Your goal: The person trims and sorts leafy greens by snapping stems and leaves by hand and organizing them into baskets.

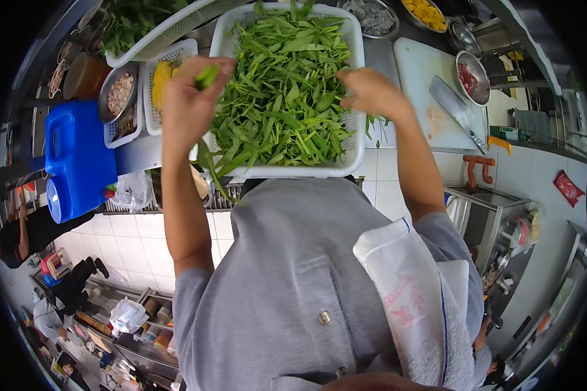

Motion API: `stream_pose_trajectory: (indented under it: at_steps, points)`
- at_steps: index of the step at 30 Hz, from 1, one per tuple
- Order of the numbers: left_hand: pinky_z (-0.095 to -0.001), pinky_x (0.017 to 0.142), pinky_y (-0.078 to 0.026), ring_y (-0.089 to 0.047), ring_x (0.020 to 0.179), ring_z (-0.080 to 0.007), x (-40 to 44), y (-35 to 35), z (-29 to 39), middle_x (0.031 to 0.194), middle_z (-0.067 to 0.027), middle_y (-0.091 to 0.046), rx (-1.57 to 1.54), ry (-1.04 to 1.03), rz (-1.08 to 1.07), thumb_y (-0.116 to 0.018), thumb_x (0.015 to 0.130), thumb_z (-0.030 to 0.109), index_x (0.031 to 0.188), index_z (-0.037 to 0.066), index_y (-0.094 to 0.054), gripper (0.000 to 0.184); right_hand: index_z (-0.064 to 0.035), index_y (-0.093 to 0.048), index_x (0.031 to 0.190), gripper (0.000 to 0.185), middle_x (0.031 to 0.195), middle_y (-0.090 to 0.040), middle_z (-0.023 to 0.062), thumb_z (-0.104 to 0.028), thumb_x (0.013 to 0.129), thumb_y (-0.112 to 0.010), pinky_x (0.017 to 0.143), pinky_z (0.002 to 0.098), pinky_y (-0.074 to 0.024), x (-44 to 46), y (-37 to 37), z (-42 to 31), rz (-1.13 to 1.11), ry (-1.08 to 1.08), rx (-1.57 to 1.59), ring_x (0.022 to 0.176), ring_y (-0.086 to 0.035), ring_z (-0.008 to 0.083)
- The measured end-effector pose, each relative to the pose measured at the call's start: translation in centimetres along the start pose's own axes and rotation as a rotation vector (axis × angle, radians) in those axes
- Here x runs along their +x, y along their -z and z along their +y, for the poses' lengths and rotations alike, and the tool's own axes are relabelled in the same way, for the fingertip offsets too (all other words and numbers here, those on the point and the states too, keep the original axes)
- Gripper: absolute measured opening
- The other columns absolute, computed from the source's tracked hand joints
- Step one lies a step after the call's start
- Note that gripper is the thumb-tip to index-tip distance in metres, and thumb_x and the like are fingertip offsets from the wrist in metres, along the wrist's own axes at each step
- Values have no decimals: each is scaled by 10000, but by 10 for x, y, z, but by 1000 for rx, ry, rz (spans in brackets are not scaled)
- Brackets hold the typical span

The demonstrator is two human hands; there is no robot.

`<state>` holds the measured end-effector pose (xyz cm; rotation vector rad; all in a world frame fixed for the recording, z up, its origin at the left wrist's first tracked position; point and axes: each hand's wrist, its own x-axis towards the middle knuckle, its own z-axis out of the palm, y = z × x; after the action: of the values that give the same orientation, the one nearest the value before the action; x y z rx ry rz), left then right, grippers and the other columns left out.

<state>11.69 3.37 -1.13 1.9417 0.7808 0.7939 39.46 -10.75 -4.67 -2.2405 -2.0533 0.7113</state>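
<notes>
A white plastic basket [357, 133] is heaped with long green leafy vegetables [287, 91]. Over the left side of the basket, my left hand [192, 98] is closed round some green stems, and a leafy strand hangs below it past the basket's near left corner. At the basket's right edge is my right hand [372, 91], its fingers bent toward the leaves. Whether anything lies between those fingertips is too small to make out.
Right of the basket, a cleaver [453, 104] lies on a white cutting board [417, 62], beside a metal bowl [481, 96] of red pieces. To the left are a blue jug [81, 150], a bowl of chopped pieces [119, 94] and a small basket with yellow food [162, 81].
</notes>
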Motion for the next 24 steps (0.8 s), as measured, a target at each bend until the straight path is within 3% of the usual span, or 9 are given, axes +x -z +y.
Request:
stream_pose_trajectory:
  at_steps: [3,7,9,11,12,14,16,20,24]
  points:
    - [-301,701,-492,-640,814,-227,-2,-39,-8,1007,-122,-690,220,-125,-221,-690,882,227,1160,44,-651,336,30,-547,1162,449,947,-656,241,-38,731,-653,774,460,-534,6,-43,-41,-243,-51,-176,917,-656,357]
    - [-410,813,-512,-645,962,-399,-22,-61,-27,1086,-269,-639,534,-107,-544,-741,804,386,1309,71,-539,629,53,-562,1158,442,921,-646,245,19,719,-601,793,467,-529,-31,-73,-63,85,243,-29,919,-651,370]
    - [-477,908,-475,-581,1050,-486,-38,-48,-4,1133,-354,-577,615,125,-717,-761,720,510,1407,99,-424,869,30,-560,1203,489,932,-645,233,25,716,-595,795,466,-524,-45,-56,-61,193,299,56,920,-646,371]
    - [-476,855,-504,-611,973,-483,-57,-49,-14,1144,-364,-561,668,29,-648,-797,695,424,1381,109,-430,839,-39,-553,1267,549,922,-648,207,26,723,-592,794,469,-507,-58,-42,-46,-73,312,266,899,-642,372]
    - [-484,823,-513,-619,937,-480,-62,-49,-14,1142,-352,-566,684,75,-624,-794,693,360,1337,111,-453,770,-80,-574,1271,520,1063,-655,161,-5,759,-629,830,422,-505,-60,-40,-35,-107,301,278,967,-637,313]
    - [-501,740,-531,-637,850,-459,-71,-51,-19,1138,-325,-575,721,102,-545,-764,681,194,1232,115,-483,624,-79,-579,1271,514,1072,-658,170,-12,765,-640,835,418,-504,-56,-31,-26,-26,157,347,980,-641,298]
    - [-499,737,-529,-640,848,-449,-75,-53,-21,1127,-305,-590,728,94,-509,-757,682,180,1211,105,-499,594,-79,-504,1350,614,1189,-609,226,-66,765,-692,873,422,-501,-54,-15,-28,-37,-107,507,1037,-630,311]
    - [-468,671,-543,-661,760,-414,-76,-49,-34,1040,-254,-638,588,-47,-330,-765,684,171,1158,93,-511,543,-72,-330,1439,872,1346,-461,285,-114,680,-758,944,445,-478,-42,-68,-53,70,35,205,1115,-559,434]
    - [-445,677,-538,-675,783,-375,-69,-47,-19,1003,-228,-666,417,76,-284,-763,688,147,1146,75,-538,516,-71,-417,1384,787,1293,-506,260,-45,655,-712,931,441,-479,-21,-89,-66,23,-20,457,1098,-562,425]
